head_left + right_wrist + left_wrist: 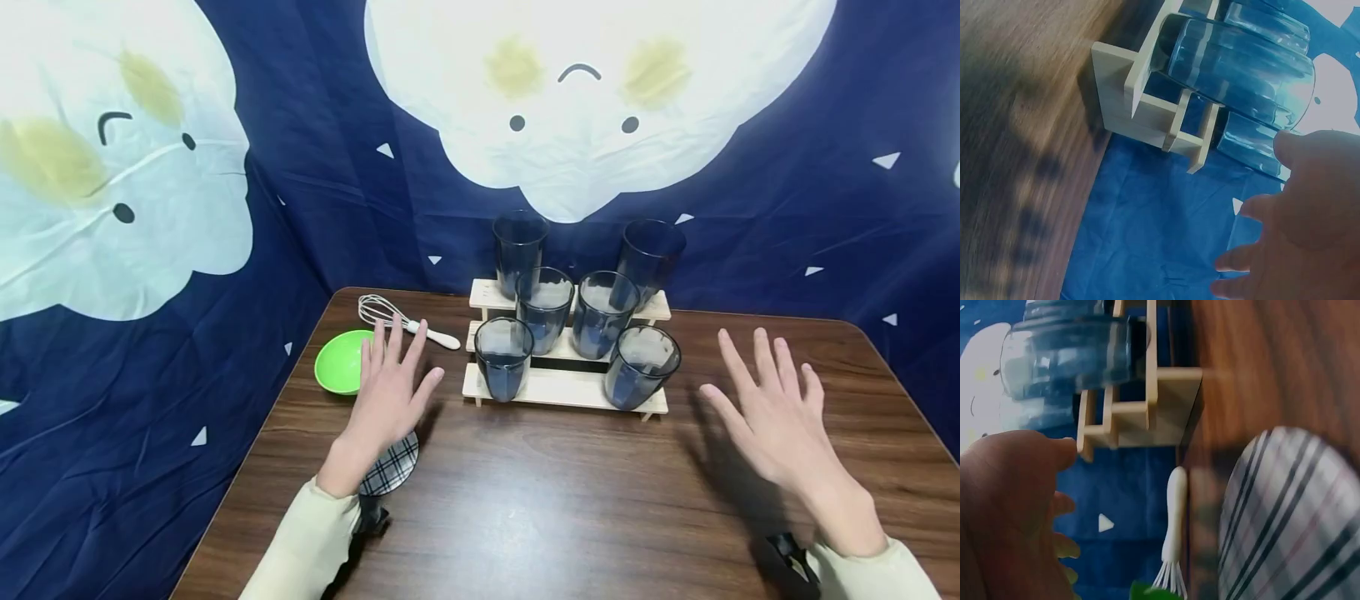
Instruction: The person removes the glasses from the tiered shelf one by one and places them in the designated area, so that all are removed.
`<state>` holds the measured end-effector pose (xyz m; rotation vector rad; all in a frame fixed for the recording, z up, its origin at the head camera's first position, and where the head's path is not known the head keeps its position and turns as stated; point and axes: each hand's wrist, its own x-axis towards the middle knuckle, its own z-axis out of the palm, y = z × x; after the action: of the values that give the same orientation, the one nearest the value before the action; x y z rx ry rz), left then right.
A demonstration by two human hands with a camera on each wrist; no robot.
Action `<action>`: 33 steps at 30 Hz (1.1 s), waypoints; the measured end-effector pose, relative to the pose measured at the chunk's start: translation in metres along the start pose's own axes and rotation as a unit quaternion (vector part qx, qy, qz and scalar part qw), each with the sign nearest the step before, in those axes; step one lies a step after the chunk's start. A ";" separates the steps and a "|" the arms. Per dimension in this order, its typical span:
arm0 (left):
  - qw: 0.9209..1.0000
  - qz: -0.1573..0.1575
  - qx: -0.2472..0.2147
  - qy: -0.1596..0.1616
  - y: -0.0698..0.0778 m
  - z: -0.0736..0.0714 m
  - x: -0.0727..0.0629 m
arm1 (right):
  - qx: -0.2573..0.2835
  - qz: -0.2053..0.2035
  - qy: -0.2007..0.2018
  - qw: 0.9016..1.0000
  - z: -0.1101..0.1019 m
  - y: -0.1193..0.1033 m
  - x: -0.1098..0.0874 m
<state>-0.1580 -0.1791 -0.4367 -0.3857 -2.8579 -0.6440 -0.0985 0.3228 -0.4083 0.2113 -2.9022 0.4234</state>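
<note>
My left hand (389, 393) hovers over the table's left side, fingers spread and holding nothing. Beside its fingers are a green bowl (341, 364) and a white whisk (431, 335); under its wrist lies a plaid round pad (393, 467), partly hidden. On the right, my right hand (783, 425) is also spread, with nothing in it. Between the hands stands a three-step pale wooden rack (562, 387) holding several dark tinted glasses, two to a step. The front-left glass (504, 358) and front-right glass (640, 367) are upright on the lowest step.
The rack is near the far edge of the brown wooden table (540, 500). Behind it and along the left hangs a dark blue cloth (315, 192) printed with white clouds. The back-row glasses (651, 254) stand close to this cloth.
</note>
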 end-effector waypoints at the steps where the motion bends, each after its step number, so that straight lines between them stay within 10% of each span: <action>1: 1.000 0.006 -0.005 0.007 0.002 0.003 -0.001 | 0.000 -0.001 0.004 1.000 0.000 -0.001 0.000; 11: 0.995 -0.016 -0.089 0.033 0.023 0.025 -0.010 | 0.036 -0.019 0.080 0.996 0.001 -0.006 0.007; 19: 0.977 -0.035 -0.202 0.054 0.019 0.054 -0.012 | 0.091 -0.021 0.148 0.985 0.004 -0.014 0.015; 24: 0.952 -0.061 -0.294 0.066 -0.012 0.106 -0.009 | 0.116 -0.012 0.180 0.977 0.007 -0.017 0.022; 27: 0.922 -0.087 -0.370 0.068 -0.022 0.125 -0.008 | 0.130 0.001 0.197 0.972 0.009 -0.018 0.026; 33: 0.882 -0.102 -0.450 0.097 -0.013 0.130 -0.009 | 0.164 0.018 0.233 0.959 0.009 -0.022 0.031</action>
<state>-0.1691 -0.1350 -0.5593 -0.1099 -2.2414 -1.9179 -0.1267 0.2954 -0.4038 0.0891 -2.3657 0.8359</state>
